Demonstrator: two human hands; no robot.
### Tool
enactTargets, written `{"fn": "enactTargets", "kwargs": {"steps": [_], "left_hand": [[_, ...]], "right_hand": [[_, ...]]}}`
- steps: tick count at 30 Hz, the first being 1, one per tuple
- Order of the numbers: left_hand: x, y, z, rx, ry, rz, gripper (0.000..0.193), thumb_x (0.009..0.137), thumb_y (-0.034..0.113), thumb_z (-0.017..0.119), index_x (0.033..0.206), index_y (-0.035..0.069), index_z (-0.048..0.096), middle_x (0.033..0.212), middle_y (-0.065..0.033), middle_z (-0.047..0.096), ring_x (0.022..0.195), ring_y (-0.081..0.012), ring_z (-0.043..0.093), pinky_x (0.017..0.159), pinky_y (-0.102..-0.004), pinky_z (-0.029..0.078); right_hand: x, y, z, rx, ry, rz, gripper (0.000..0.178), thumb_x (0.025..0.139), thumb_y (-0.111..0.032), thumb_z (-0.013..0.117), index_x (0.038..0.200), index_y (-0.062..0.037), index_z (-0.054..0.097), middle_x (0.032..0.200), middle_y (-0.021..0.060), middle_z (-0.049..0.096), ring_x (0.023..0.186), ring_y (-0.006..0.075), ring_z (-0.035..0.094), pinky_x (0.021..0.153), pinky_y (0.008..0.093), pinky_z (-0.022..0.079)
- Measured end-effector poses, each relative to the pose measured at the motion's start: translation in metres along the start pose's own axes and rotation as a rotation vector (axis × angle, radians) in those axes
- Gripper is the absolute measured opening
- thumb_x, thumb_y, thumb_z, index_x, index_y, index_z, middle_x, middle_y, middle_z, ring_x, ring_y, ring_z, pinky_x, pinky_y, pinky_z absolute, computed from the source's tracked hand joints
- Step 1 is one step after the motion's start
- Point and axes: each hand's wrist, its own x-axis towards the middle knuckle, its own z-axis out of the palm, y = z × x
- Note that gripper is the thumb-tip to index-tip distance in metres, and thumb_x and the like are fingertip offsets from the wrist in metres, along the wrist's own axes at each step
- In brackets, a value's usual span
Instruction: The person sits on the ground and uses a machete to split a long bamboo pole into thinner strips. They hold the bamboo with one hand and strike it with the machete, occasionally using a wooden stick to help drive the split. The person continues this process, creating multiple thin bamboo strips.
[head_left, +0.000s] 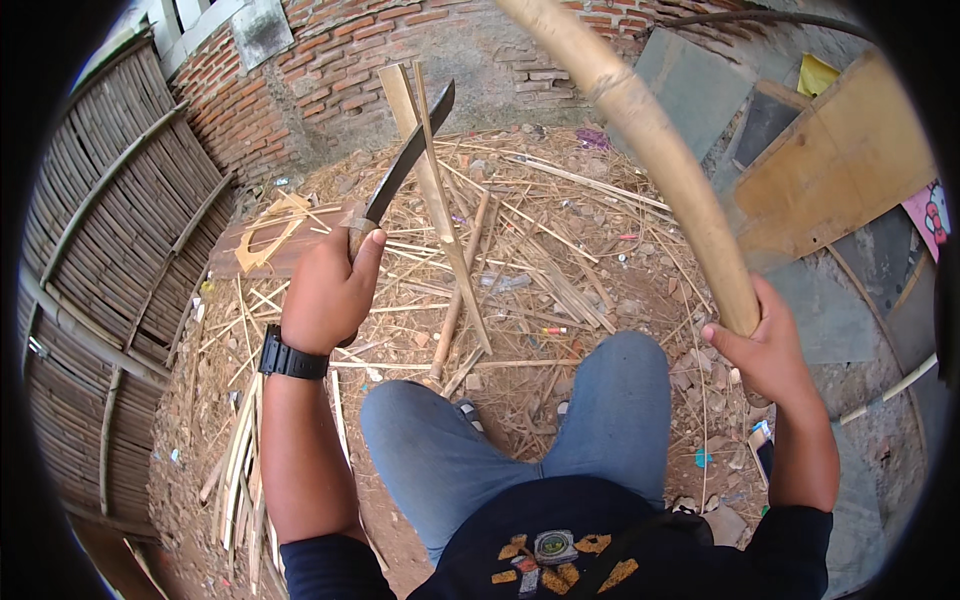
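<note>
My left hand (325,292) is closed around the handle of a machete (402,165), its dark blade slanting up and to the right. Behind the blade, a split bamboo piece (432,190) rises from the littered ground toward the wall; whether the blade touches it I cannot tell. A thick, pale bamboo pole (668,150) is gripped near its lower end by my right hand (768,350). From there it runs up and leftward past the top edge of the view. A black watch (292,354) sits on my left wrist.
Bamboo strips (245,460) lie in a heap at the left, and more sticks (555,280) cover the ground ahead. A woven bamboo fence (105,240) stands on the left, a brick wall (350,60) at the back. Flat boards (830,160) lean at the right.
</note>
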Motion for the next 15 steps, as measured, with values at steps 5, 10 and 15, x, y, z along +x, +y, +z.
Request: {"fn": "enactTargets", "kwargs": {"steps": [5,10,15], "left_hand": [[-0.003,0.005,-0.006,-0.02,-0.038,-0.09,0.044,0.098,0.035,0.057,0.086,-0.007,0.059,0.066,-0.0251,0.059,0.063,-0.0423,0.06,0.059,-0.047,0.045],[-0.004,-0.001,0.001,0.018,-0.036,-0.043,0.042,0.1,0.037,0.054,0.09,-0.003,0.059,0.065,-0.011,0.057,0.059,-0.0193,0.055,0.057,-0.0366,0.044],[-0.006,0.007,0.001,0.095,-0.077,-0.067,0.046,0.096,0.037,0.058,0.082,-0.007,0.06,0.069,-0.0285,0.06,0.068,-0.0457,0.062,0.062,-0.049,0.047]], "right_hand": [[0.023,-0.036,-0.015,0.003,0.316,0.018,0.053,0.081,-0.017,0.079,0.122,0.0024,0.052,0.089,0.0037,0.058,0.074,0.0124,0.055,0.067,0.0275,0.047],[0.026,-0.015,0.0,-0.132,0.297,-0.064,0.05,0.081,-0.014,0.076,0.122,-0.0002,0.051,0.082,0.01,0.062,0.071,0.023,0.062,0.066,0.0337,0.05],[0.01,0.0,0.014,-0.709,-0.273,0.081,0.052,0.077,-0.014,0.073,0.123,-0.0022,0.051,0.084,0.0264,0.065,0.082,0.0416,0.067,0.072,0.0464,0.053]]}}
